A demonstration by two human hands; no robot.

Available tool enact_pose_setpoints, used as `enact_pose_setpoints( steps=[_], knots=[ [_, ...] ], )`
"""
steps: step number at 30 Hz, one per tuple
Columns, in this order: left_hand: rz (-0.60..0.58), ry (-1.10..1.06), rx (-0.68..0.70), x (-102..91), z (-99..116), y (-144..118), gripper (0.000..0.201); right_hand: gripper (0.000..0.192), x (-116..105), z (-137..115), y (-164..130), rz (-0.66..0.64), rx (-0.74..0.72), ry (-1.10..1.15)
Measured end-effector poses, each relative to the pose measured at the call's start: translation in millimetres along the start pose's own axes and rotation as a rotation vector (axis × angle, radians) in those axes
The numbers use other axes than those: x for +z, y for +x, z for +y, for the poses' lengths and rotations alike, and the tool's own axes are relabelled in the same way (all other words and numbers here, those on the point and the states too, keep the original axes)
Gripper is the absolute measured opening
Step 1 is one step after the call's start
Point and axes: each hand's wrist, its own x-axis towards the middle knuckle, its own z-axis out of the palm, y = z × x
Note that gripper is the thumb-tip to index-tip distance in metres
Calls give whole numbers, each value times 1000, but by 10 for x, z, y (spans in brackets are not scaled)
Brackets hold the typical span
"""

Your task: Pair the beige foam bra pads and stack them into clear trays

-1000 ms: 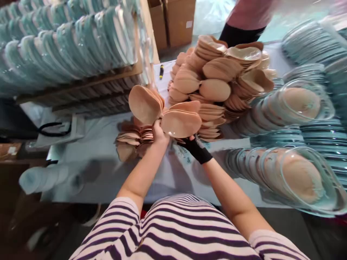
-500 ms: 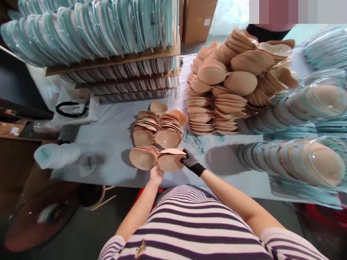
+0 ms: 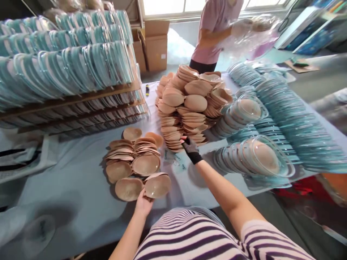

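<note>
My left hand (image 3: 144, 204) is closed round the middle join of a small stack of beige bra cups (image 3: 157, 186), close to the table's front edge. Its fingers are partly hidden behind the cups. Just beyond that stack lies a second group of bra cups (image 3: 146, 164), also in joined pairs. My right hand (image 3: 190, 146), in a dark fingerless glove, reaches to the front of a large heap of bra cups (image 3: 196, 103). Its bunched fingertips pinch at the join of the lowest cups there.
Racks of clear plastic shells (image 3: 81, 68) stand at the left. On the right are clear shells with cups (image 3: 262, 157) and long rows of shells (image 3: 300, 115). Small printed film pieces (image 3: 177, 160) lie mid-table. A person (image 3: 213, 32) stands behind the heap, handling clear plastic.
My right hand has let go of the near stack and moved away to the large heap. My left hand still holds the stack. The view has swung right and up, showing the other person.
</note>
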Motion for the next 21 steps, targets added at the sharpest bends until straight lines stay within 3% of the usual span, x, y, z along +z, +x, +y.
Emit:
enact_pose_setpoints(
  steps=[3,5,7,8,10,14,17,19,21],
  knots=[
    [-154,341,-289,-258,82,-71,37,40,-537,-195,860,263,-212,-90],
    [-187,652,-370,-334,151,-109,42,47,-767,-367,1395,287,-331,-239],
    [-251,858,-277,-155,225,-146,39,55,-846,-525,1848,178,-395,-395],
    [-307,893,-191,56,264,-169,36,58,-836,-583,2036,108,-402,-467],
    [-414,843,-31,704,347,-227,25,58,-755,-644,2330,-9,-370,-589],
    [-542,522,210,2465,518,-293,23,30,-568,-591,2621,-121,-227,-719],
    [-489,289,284,3674,636,-186,24,22,-530,-500,2650,-167,-194,-726],
    [-472,158,327,4280,688,-50,25,20,-546,-438,2616,-157,-219,-701],
    [-497,125,278,4705,699,101,17,22,-572,-375,2565,-120,-263,-664]
  ],
)
